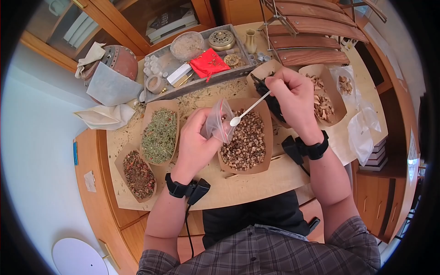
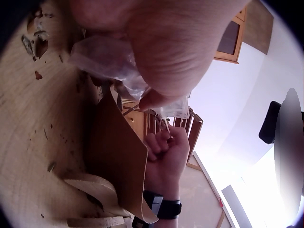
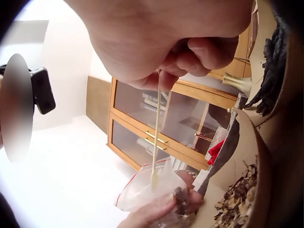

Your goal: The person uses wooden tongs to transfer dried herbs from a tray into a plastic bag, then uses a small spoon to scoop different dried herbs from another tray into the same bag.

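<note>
My left hand (image 1: pixel 198 142) holds a clear zip bag (image 1: pixel 219 123) with its mouth spread and a red line along the rim. Dark bits show inside the bag (image 3: pixel 178 197) in the right wrist view. With curled fingers my right hand (image 1: pixel 295 98) pinches the thin handle of a small white spoon (image 1: pixel 250 109). The spoon's bowl is at the bag's mouth. Below both hands stands a paper tray of brown chopped pieces (image 1: pixel 246 144). Partly hidden behind my right hand is a tray of black strips (image 1: pixel 274 103).
Trays of green herb (image 1: pixel 160 135) and reddish mix (image 1: pixel 135 175) stand left; pale slices (image 1: pixel 323 101) lie in one at right. Behind, a grey wooden tray (image 1: pixel 192 85) carries a red pouch (image 1: pixel 209 63) and jars. A folded slatted wooden chair (image 1: pixel 311 36) stands back right.
</note>
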